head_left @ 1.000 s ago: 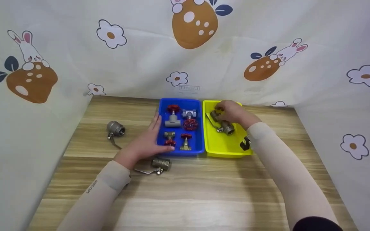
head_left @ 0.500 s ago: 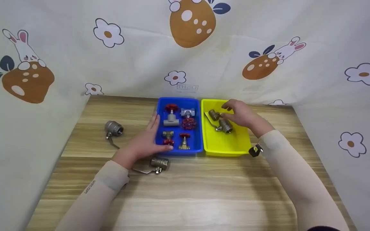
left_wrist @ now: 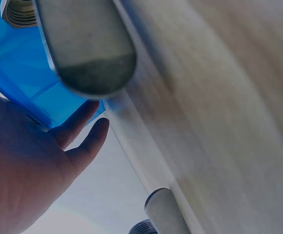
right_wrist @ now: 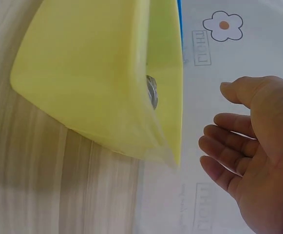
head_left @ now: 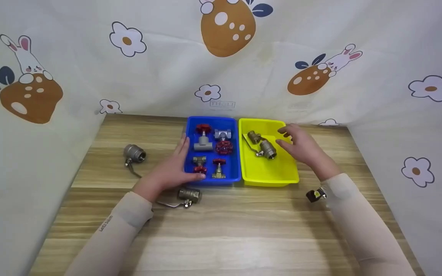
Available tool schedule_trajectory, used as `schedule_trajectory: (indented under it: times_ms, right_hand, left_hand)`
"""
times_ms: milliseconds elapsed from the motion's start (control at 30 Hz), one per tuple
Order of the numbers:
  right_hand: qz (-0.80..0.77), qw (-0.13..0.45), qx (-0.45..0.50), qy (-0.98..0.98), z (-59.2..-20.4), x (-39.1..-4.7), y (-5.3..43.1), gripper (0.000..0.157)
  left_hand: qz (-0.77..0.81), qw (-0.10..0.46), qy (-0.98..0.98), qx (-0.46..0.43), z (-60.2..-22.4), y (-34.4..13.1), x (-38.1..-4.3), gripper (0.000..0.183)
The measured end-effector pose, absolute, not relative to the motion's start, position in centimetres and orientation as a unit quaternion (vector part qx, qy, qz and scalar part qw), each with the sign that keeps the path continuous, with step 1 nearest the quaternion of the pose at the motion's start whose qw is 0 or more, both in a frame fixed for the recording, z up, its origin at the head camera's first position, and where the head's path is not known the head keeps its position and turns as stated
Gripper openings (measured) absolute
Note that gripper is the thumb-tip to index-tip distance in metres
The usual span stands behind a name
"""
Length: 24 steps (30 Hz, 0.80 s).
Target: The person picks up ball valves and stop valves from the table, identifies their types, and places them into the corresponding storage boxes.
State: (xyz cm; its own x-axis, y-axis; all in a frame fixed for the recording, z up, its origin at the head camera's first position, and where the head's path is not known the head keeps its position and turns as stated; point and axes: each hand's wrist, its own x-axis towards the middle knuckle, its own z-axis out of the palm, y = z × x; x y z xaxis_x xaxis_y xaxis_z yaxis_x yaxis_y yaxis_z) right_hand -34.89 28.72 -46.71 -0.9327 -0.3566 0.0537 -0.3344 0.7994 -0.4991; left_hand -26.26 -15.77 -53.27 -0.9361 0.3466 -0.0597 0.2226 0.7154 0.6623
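Observation:
My left hand (head_left: 166, 172) rests against the left side of the blue bin (head_left: 239, 168), fingers straight along its wall and thumb over the front-left corner. Inside that bin lie several valves with red handwheels, among them a grey valve (head_left: 203, 144). Above the right rim of the yellow bin (head_left: 271, 180) hovers my right hand (head_left: 305, 146), fingers loosely bent around nothing, as the right wrist view also shows. A lever ball valve (head_left: 268, 149) and a smaller brass-coloured ball valve (head_left: 254, 137) lie together in the yellow bin.
Left of the blue bin, a ball valve (head_left: 134, 153) lies on the wooden table (head_left: 221, 237). Another ball valve (head_left: 189, 195) lies before the blue bin, near my left wrist. A patterned cloth (head_left: 159, 76) stands behind and beside the table.
My right hand has let go of the smaller ball valve in the yellow bin and drawn back to the right. My left hand stays at the blue bin.

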Motion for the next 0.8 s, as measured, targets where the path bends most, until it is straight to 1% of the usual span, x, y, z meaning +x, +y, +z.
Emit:
schedule_trajectory:
  times_ms: [100,467,600,800]
  right_hand:
    - [-0.272,0.017,-0.177,0.946,-46.9,-34.2,29.2,0.042]
    - [-0.313,-0.028,-0.179,0.932,-48.7,-31.7,31.1,0.046]
    - [-0.318,-0.033,-0.171,0.932,-49.6,-30.9,31.5,0.053]
    - [-0.294,-0.020,-0.167,0.941,-50.8,-29.5,31.7,0.076]
  left_hand:
    - [0.348,0.088,0.921,0.153,-53.3,-15.7,-26.3,0.138]
    - [0.360,0.090,0.914,0.163,-53.2,-15.6,-26.3,0.137]
    - [0.354,0.091,0.917,0.160,-53.2,-15.7,-26.4,0.139]
    - [0.348,0.092,0.920,0.156,-53.5,-15.8,-26.5,0.139]
